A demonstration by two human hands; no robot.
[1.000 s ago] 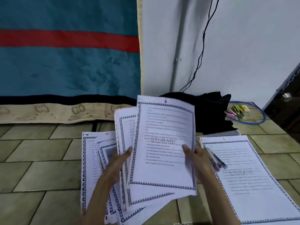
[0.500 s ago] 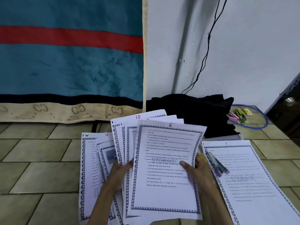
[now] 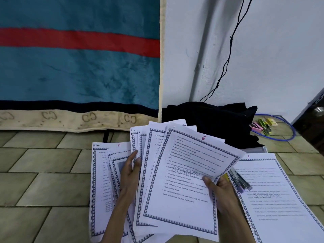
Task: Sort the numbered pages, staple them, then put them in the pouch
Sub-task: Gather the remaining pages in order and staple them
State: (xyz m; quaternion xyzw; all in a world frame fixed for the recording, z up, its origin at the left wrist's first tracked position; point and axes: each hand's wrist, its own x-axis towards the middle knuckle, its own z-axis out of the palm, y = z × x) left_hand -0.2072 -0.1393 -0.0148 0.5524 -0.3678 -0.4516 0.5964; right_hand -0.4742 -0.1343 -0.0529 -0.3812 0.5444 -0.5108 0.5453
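I hold a fan of bordered printed pages above the tiled floor. Page 6 point(image 3: 185, 179) is on top, tilted right; my right hand point(image 3: 219, 192) pinches its right edge with the thumb on the sheet. My left hand point(image 3: 128, 174) grips the left side of the fanned pages point(image 3: 149, 149) behind it. Page 11 point(image 3: 100, 174) and other sheets lie on the floor under my left arm. Page 1 point(image 3: 273, 195) lies to the right, with a stapler point(image 3: 239, 180) resting on its upper left corner. A clear pouch point(image 3: 257, 149) peeks out behind page 1.
A black cloth bundle point(image 3: 210, 120) sits against the white wall behind the papers. A blue cable ring point(image 3: 287, 135) and coloured clips point(image 3: 261, 126) lie at the far right. A teal blanket point(image 3: 78, 67) hangs at the left, and a black wire point(image 3: 228, 55) runs down the wall.
Page 6 has swung to the right and lower in my right hand, fanning away from the other held pages. My left hand has slid up along their left edge.
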